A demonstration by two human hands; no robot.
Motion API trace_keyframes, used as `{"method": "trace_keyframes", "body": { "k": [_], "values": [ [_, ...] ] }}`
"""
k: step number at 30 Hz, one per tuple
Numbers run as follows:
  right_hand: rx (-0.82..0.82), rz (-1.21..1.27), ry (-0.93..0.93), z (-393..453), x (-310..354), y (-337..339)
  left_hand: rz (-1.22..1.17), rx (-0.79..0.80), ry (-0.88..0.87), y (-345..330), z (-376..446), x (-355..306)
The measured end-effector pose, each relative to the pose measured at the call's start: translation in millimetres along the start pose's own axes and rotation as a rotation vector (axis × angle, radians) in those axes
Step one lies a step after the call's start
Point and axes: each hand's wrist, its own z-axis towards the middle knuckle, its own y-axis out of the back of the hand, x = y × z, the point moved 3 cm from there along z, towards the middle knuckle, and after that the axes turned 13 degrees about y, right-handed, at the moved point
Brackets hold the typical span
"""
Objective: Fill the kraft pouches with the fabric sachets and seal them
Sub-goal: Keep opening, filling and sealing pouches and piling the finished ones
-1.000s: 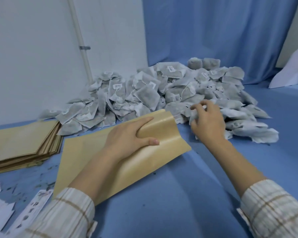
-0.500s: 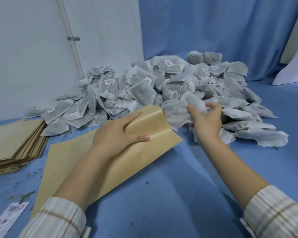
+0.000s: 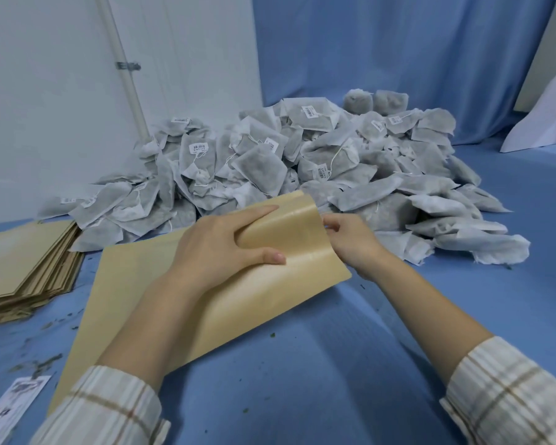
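The left hand [image 3: 220,244] is gripping the mouth of the kraft pouch [image 3: 238,297], fingers over its top edge and thumb pressing the face, bowing it open. The pouch is lying on the blue cloth [image 3: 302,380], its mouth pointing to two o'clock. The right hand [image 3: 350,240] is sitting at that mouth, fingers curled, but what they are grasping I cannot tell. The sachet heap [image 3: 302,162] is lying at twelve o'clock, the spare pouch stack [image 3: 23,261] at nine.
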Motion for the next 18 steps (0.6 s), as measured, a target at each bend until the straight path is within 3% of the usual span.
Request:
{"method": "trace_keyframes", "body": {
  "k": [4, 6, 8, 10, 12, 13, 15, 17, 18],
  "values": [
    [0.386, 0.109, -0.150, -13.9, 2.6, -9.8, -0.012, 0.101, -0.056, -6.8, -3.3, -7.2],
    [0.476, 0.034, -0.212, -20.2, 2.0, -10.8, -0.002, 0.112, -0.080, -8.3, -4.1, -8.4],
    [0.392, -0.083, -0.105, -17.3, 6.6, -8.0, 0.031, 0.091, -0.089, -9.0, -3.6, -7.9],
    [0.180, -0.260, 0.114, -7.2, 7.7, 2.2, 0.068, 0.044, -0.080, -8.4, -2.0, -5.4],
    [0.040, -0.545, 0.157, -0.9, 0.5, 21.3, 0.098, -0.006, -0.066, -7.6, -0.3, -2.1],
    [0.056, -0.779, 0.114, 0.7, -4.8, 29.7, 0.110, -0.023, -0.062, -7.5, 0.4, -0.8],
    [0.236, -1.227, -0.101, -0.8, -20.6, 42.7, 0.131, -0.033, -0.061, -9.1, 1.2, 1.0],
    [0.306, -1.390, -0.229, -3.4, -26.7, 45.9, 0.155, -0.023, -0.066, -12.3, 0.7, 1.6],
    [0.277, -1.401, -0.197, -2.8, -25.5, 44.3, 0.163, -0.015, -0.068, -13.8, 0.5, 2.0]
  ]
}}
